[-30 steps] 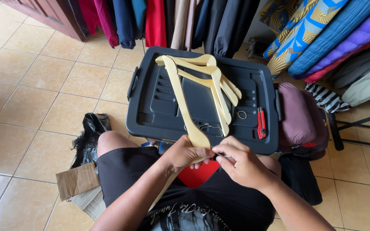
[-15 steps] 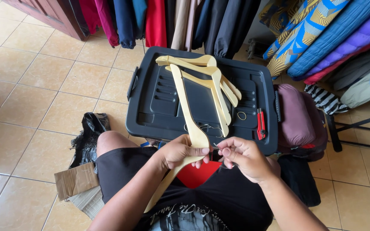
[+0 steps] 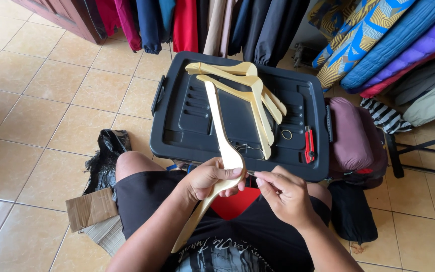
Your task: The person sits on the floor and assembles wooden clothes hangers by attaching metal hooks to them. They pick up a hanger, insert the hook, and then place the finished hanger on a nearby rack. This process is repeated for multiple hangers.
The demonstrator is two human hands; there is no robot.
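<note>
Over the dark plastic bin lid [image 3: 187, 121], the left hand [image 3: 208, 179] grips a pale wooden hanger [image 3: 222, 151] at its middle, long axis running from lap towards lid, while the right hand [image 3: 284, 194], just right, pinches its thin metal hook [image 3: 248, 173].

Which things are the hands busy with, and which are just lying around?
In use:
left hand
right hand
wooden hanger

Lying about:
other hangers on the black bin lid
red cutter
rubber band
cardboard
</note>
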